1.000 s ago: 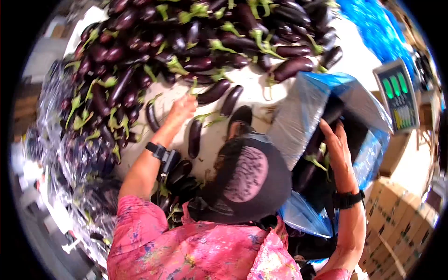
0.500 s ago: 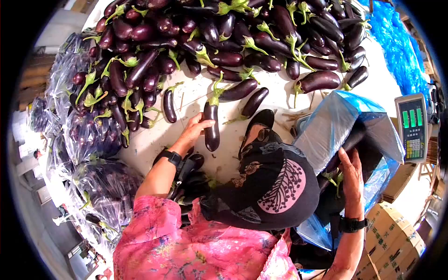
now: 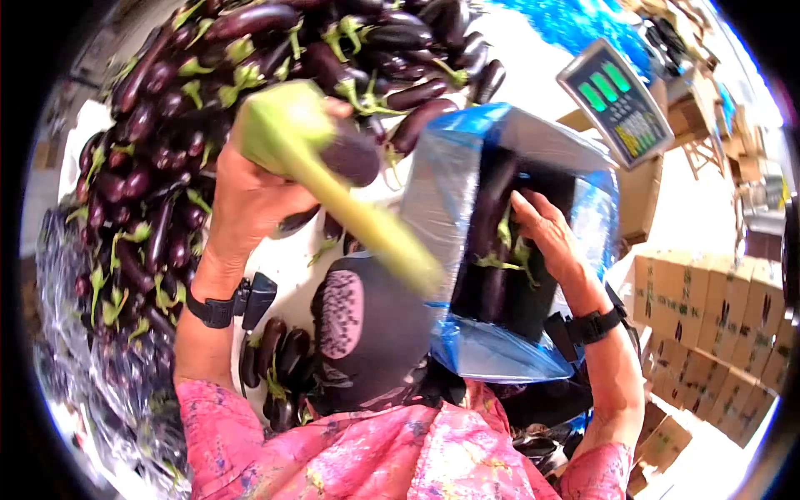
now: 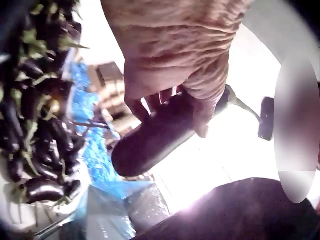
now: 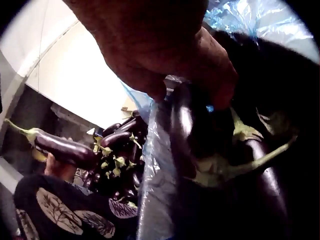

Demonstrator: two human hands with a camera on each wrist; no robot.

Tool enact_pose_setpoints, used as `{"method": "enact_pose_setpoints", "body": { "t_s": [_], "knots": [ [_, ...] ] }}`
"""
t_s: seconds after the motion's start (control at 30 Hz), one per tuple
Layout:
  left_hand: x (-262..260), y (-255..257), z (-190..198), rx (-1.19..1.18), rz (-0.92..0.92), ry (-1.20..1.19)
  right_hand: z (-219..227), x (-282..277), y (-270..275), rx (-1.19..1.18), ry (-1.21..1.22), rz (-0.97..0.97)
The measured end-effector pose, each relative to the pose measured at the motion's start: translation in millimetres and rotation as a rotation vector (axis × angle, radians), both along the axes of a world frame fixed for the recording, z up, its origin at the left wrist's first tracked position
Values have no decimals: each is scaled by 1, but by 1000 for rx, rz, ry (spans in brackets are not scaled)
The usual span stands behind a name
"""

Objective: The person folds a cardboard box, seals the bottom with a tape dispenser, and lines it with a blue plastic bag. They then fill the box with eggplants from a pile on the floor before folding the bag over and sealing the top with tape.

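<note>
My left hand (image 3: 250,196) grips an eggplant (image 4: 155,135) by its stem-end half, raised close to the head camera. Its green cap and long stem (image 3: 367,217) blur across the head view. In the right wrist view that same eggplant (image 5: 65,148) stands out at the left. My right hand (image 3: 550,237) reaches inside a box lined with a blue plastic bag (image 3: 442,179). There its thumb and fingers straddle the end of a glossy eggplant (image 5: 182,117). Another eggplant (image 5: 265,175) lies beside it, and the depth of the box is dark.
A big heap of eggplants (image 3: 167,108) covers the white table's far and left sides. Bagged eggplants (image 3: 92,358) line the left edge. A scale display (image 3: 615,102) stands beyond the box, with stacked cartons (image 3: 708,308) at right. A capped head (image 3: 367,333) shows below centre.
My left hand has picked up an eggplant from the table and lifted it toward the head camera. The right hand stays in the lined box, while the head view has turned.
</note>
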State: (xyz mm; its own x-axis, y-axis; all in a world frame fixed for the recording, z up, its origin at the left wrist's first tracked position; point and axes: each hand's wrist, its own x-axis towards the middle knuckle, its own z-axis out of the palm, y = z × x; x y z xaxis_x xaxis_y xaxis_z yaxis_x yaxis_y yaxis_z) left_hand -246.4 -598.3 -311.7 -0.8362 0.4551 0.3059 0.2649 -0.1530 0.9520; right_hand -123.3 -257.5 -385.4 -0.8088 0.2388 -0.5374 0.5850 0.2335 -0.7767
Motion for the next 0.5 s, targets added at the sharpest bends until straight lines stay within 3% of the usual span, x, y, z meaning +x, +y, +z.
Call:
{"method": "enact_pose_setpoints", "body": {
  "t_s": [0.03, 0.1, 0.13, 0.17, 0.23, 0.27, 0.3, 0.37, 0.43, 0.5],
  "knots": [
    [-6, 23, 11, -83, -35, 238, 5, 1, 6, -41, -19, 18],
    [-15, 75, 24, -119, -207, 576, 17, 7, 11, -406, 33, -34],
    [-17, 99, 23, -113, -273, 760, 4, 8, 18, -582, 9, -170],
    [-15, 122, 20, -107, -337, 940, 51, 10, -2, -741, 46, -240],
    [-2, 156, 8, -108, -515, 1014, 83, 12, -12, -1056, 171, -295],
    [6, 169, 5, -66, -573, 953, 82, 16, -5, -1009, 191, -233],
    [6, 177, 2, -53, -642, 887, 77, 17, -7, -866, 189, -351],
    [-6, 166, -2, -224, -640, 767, 57, 29, 14, -726, 53, -342],
    [-20, 139, -2, -351, -483, 489, 53, 35, 19, -626, 70, -269],
    [-26, 102, -19, -400, -309, -27, 29, 32, 20, -443, 39, -315]
  ]
}}
